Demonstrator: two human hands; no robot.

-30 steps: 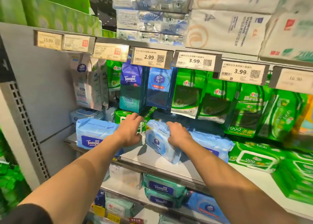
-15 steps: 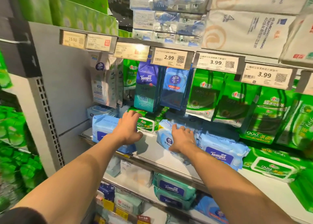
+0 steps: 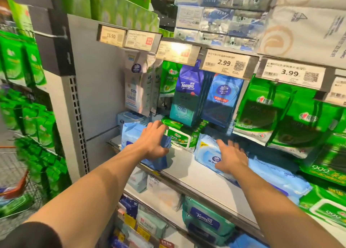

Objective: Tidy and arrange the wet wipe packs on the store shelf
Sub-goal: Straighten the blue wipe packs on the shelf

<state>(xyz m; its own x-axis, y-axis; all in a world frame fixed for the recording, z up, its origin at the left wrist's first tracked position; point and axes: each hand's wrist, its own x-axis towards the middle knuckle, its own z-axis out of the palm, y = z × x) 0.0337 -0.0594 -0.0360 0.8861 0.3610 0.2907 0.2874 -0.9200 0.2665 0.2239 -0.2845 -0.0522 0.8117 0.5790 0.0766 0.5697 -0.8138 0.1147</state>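
left hand (image 3: pixel 153 144) grips blue pack (image 3: pixel 131 133) at shelf (image 3: pixel 187 165) left end; right hand (image 3: pixel 231 158) open, flat on pale pack (image 3: pixel 206 152) to its right.

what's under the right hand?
The right hand rests with spread fingers on a light blue Vinda wipe pack lying on the shelf. The pack's label is partly covered.

2 bare forearms showed, ending in the left hand (image 3: pixel 152 142) and the right hand (image 3: pixel 231 158). A black short sleeve (image 3: pixel 28 235) covered the left upper arm at 7 o'clock.
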